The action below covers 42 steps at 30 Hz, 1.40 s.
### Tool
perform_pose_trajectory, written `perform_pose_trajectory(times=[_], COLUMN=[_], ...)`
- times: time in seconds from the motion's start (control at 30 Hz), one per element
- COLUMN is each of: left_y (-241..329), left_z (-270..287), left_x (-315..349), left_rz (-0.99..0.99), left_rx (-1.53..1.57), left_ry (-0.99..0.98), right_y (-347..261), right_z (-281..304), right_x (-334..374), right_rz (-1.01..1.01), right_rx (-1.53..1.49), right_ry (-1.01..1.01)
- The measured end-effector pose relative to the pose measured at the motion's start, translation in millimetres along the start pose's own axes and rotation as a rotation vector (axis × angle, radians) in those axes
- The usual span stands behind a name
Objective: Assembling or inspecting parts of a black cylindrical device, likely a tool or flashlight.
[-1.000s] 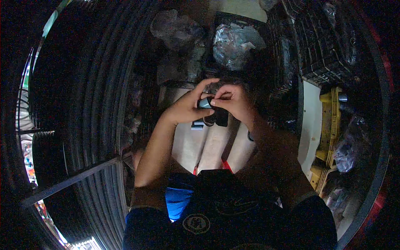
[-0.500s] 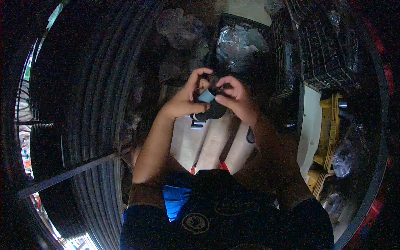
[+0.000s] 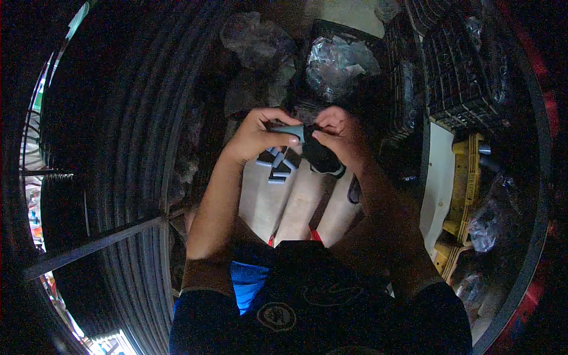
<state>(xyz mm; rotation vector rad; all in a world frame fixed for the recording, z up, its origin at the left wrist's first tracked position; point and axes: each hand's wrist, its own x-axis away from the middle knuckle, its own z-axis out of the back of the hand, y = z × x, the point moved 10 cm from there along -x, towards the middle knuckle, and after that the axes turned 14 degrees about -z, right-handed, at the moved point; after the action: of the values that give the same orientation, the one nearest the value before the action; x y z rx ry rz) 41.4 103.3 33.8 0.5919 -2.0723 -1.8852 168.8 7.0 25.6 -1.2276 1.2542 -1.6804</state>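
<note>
I have the fingers of my left hand (image 3: 251, 136) closed around a short, smooth blue-grey tube (image 3: 289, 131), thumb along its near side and index finger arched over the far side. The tube lies nearly level in front of me, its right end pointing toward my other hand. The fingers of my right hand (image 3: 338, 135) are drawn together, thumb and index nearly meeting, with the upper edge of a black, rounded, soft-looking thing with a pale rim (image 3: 322, 155) pinched between them. That black thing hangs below my right fingertips and meets the right end of the tube; I cannot tell whether it goes inside or only touches it. My remaining right fingers are loosely curled.

Below my left hand, several small pale-blue cylindrical pieces (image 3: 276, 181) lie scattered at different angles, near one another, above a pale, shadow-striped surface (image 3: 302, 204).

Beyond my hands stands a black crate heaped with crumpled clear plastic (image 3: 340, 65). To my right are dark slatted plastic crates (image 3: 458, 83) and, nearer, a yellow plastic crate (image 3: 464, 186) with a clear plastic bag (image 3: 485, 228) beside it. A dark ridged panel (image 3: 139, 142) rises to my left.
</note>
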Motion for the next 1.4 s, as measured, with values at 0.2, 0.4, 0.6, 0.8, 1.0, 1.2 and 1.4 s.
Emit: perform_pose_trajectory(times=[0.2,0.4,0.6,0.8,1.0,1.2,1.4], left_y=[2,-3,-9,-14,-13,-4,10], left_z=[-14,-26,-11,13,1,-3,-27], left_x=[1,-3,-11,-10,-11,-6,-7], left_rz=[-0.06,-0.184,-0.171,-0.122,-0.12,-0.119,-0.316], left_rx=[-0.101,-0.009,-0.059,0.093,0.077,-0.092,-0.282], left_ry=[-0.079,-0.057,0.093,0.254,0.179,0.137,-0.123], right_y=[10,13,16,-8,-14,-3,26], right_z=[-3,-9,13,-8,9,14,-2], right_x=[-2,7,7,14,13,16,5], right_rz=[-0.039,-0.057,-0.279,0.03,0.069,-0.085,-0.068], right_rx=[0.065,-0.045,0.199,0.062,0.091,0.202,0.138], right_ry=[-0.038,-0.04,0.072,-0.037,0.117,0.194,-0.039])
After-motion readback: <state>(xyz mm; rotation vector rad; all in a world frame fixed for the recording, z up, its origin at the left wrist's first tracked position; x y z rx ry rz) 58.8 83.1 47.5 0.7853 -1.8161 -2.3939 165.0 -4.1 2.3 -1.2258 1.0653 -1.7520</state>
